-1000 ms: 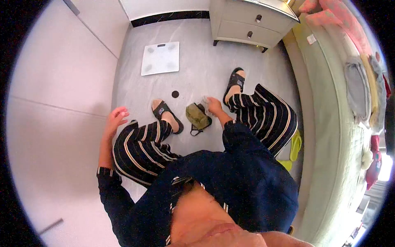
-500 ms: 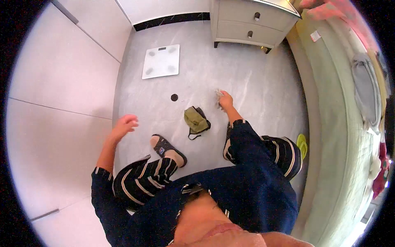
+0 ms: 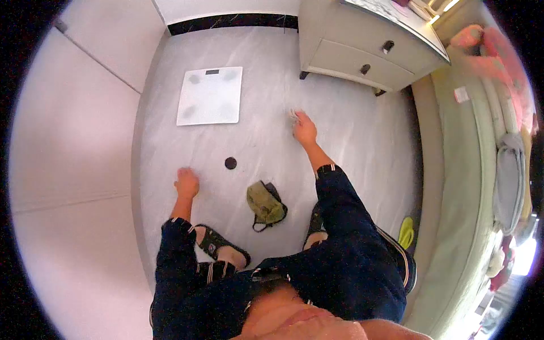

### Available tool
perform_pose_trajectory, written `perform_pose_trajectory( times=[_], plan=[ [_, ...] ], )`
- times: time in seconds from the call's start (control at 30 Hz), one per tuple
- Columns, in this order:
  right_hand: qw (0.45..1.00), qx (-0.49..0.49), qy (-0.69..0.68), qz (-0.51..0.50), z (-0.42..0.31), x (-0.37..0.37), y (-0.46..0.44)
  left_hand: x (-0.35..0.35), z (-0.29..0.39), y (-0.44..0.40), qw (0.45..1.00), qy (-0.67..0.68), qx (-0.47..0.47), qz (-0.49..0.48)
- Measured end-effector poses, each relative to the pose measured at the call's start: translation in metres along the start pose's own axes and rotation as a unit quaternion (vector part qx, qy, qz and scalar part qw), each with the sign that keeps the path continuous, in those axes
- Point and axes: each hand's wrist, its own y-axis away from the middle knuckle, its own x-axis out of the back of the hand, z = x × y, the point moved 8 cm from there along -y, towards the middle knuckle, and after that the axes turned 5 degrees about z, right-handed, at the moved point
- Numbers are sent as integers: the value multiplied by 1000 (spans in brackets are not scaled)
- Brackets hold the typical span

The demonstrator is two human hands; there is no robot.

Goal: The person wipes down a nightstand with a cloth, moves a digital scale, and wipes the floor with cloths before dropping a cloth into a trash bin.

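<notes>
Grey floor (image 3: 340, 175) — black disc (image 3: 230, 163) between left hand (image 3: 187, 182) and pale cloth (image 3: 293, 115)

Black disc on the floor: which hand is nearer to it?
Left. The left hand is to the left of the black disc and slightly lower in the view; the right hand is farther off, to its right and higher.

Pinching a pale scrap (image 3: 293, 115), too small to make out, in the right hand (image 3: 304, 130), out over the grey floor (image 3: 362, 139)! Holding the left hand (image 3: 186, 183) out too, slightly blurred, near a dark disc (image 3: 230, 163) on its right. Spotting a white scale (image 3: 209, 96) ahead of it, an olive pouch (image 3: 264, 202) between both hands but closer in, a drawer cabinet (image 3: 354, 48) beyond the right.
</notes>
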Motion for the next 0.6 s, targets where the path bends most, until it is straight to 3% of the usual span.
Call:
perform_pose_trajectory(
  times=[0.07,0.13,0.2,0.23,0.37,0.47,0.6],
  plan=[
    [996,75,15,50,-30,6,-30,-48,-28,-20,962,182,16,201],
    [989,127,37,63,-55,3,-69,-55,-34,-7,941,173,66,281],
    [978,176,86,70,-63,-10,-120,2,2,25,956,-26,131,261],
    [968,209,123,65,-63,-24,-149,20,12,29,959,-9,122,257],
    [958,126,252,-45,-51,-49,-243,44,16,47,962,16,108,251],
    [971,68,226,48,-18,-57,-251,63,16,50,964,25,112,241],
    [936,119,308,123,-40,-41,-209,53,22,62,963,38,103,247]
  ],
)
